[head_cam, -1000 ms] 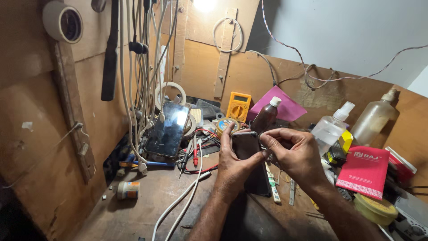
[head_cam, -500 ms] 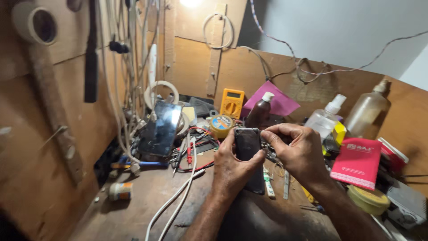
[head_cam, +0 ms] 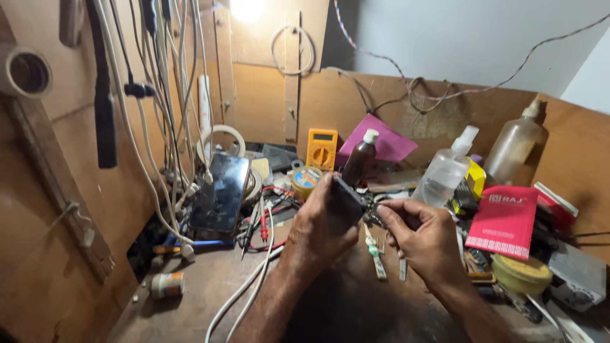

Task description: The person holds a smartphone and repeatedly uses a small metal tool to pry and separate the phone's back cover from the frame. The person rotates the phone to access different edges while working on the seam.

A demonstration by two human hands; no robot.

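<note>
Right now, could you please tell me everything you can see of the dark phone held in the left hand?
The dark phone is a slim, flat slab, black and seemingly glass-faced, seen mostly edge-on, so its screen hardly shows. It is tilted, upper end leaning away, and raised above the cluttered wooden bench. The left hand wraps it from below and behind, thumb along its near edge. The right hand meets its right side, fingertips pinched there on something small and dark that cannot be made out.

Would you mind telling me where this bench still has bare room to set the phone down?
Bare wood shows at the near left, between the small white jar and the white cables. Behind the left hand and right hand, around the yellow multimeter, clear bottle and red booklet, it is crowded.
</note>
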